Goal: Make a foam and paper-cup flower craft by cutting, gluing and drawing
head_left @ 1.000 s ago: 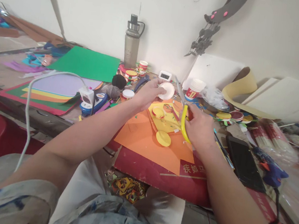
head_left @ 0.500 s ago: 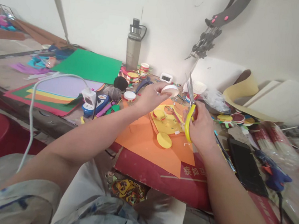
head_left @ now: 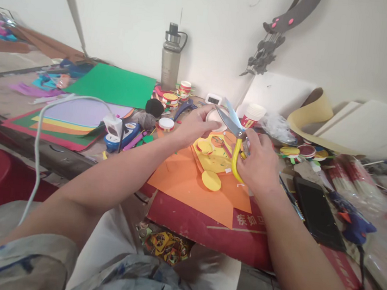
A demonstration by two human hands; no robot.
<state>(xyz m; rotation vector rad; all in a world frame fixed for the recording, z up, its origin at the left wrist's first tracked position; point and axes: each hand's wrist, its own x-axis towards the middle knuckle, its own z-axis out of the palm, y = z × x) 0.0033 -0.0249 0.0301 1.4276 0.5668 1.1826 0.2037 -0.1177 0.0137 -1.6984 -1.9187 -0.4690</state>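
My left hand point(head_left: 194, 125) pinches a shallow white round paper piece point(head_left: 213, 115) between thumb and fingers above the table. In my right hand point(head_left: 259, 164) are scissors with yellow handles point(head_left: 236, 157). Their blades stand apart and reach the white piece's right side; whether they touch it is unclear. Under both hands lie orange paper sheets point(head_left: 188, 191) and a yellow cut-up sheet. A yellow paper disc point(head_left: 211, 180) rests on the orange paper. Just behind my right hand is a stack of paper cups point(head_left: 252, 115).
A grey bottle point(head_left: 171, 61) stands by the wall. To the left are a green sheet point(head_left: 112, 84), coloured papers and a white cable point(head_left: 38, 146). On the right lie a black phone point(head_left: 319, 210), a blue glue gun point(head_left: 359, 224) and bundled sticks. Small drums point(head_left: 166, 123) stand behind my left arm.
The scissors have swung left from upright, and their blades now overlap the white piece in view. My left hand has tilted the piece and shifted slightly left.
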